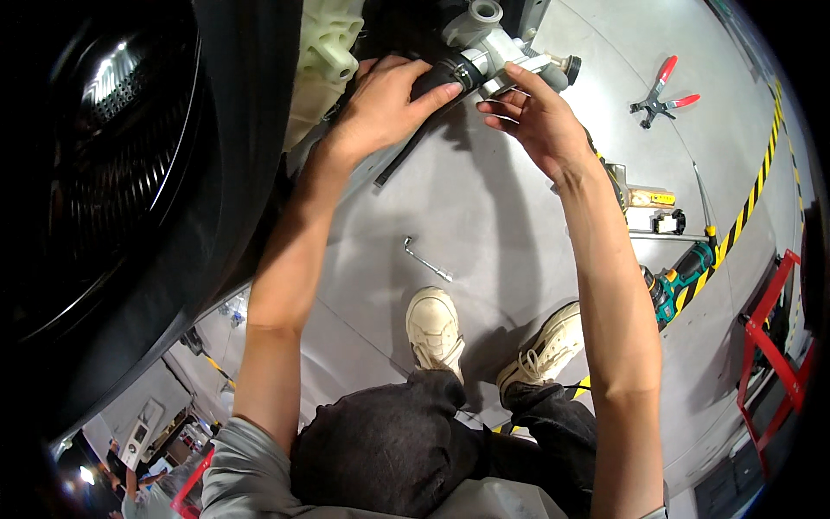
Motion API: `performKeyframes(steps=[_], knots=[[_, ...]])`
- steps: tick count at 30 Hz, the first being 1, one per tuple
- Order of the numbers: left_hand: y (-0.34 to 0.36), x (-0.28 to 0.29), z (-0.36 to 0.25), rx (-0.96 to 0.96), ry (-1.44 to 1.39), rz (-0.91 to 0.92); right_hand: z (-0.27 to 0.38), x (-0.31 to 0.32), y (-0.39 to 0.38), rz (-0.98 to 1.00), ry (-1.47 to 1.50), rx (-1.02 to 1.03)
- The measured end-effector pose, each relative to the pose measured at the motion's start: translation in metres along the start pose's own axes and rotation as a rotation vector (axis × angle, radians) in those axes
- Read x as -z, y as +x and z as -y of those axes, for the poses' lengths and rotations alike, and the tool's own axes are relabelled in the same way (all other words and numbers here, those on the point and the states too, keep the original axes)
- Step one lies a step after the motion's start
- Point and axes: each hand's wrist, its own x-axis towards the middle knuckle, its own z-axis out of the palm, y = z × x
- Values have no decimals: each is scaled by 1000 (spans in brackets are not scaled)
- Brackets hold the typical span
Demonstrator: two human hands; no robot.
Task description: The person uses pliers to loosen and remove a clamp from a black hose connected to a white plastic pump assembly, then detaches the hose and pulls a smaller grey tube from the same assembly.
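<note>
My left hand (385,105) is wrapped round a thick black rubber hose (435,78), its thumb lying along the near side. A metal hose clamp (463,73) circles the hose end, where it meets a pale grey plastic pump housing (494,48). My right hand (540,125) grips the lower edge of that housing, thumb on top and fingers curled beneath. A round open port (485,11) tops the housing, and a dark ridged knob (571,69) sticks out at its right. A thin black tube (399,161) hangs below the hose.
A large dark machine (229,199) stands close on my left, with a cream plastic part (324,60) beside it. On the grey floor lie a socket wrench (428,259), red-handled pliers (661,95) and a green cordless drill (683,281). Striped tape (750,212) and a red frame (769,346) are right.
</note>
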Motion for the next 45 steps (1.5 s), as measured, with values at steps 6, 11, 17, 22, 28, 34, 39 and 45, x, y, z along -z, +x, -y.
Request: performKeyframes(steps=[6,11,17,22,28,34,39,45], knots=[[5,2,-7,-30,51,76,-5,5,-1,26,14,5],[7,-3,-22,-84,190,20,-2,10,-1,60,-13,13],[6,-3,-25,-115,248,22,-7,15,-2,91,-22,21],[7,0,-28,-64,220,96,-8,15,-6,27,-191,19],[2,-12,-16,-177,216,-77,16,82,-27,-107,-1207,92],[1,-8,-19,-147,236,-24,6,128,-86,-288,-2061,207],[-2,-13,-13,-140,250,-44,-14,137,-100,-386,-2073,73],[0,-9,-18,-101,220,10,-10,139,-98,-317,-2214,112]])
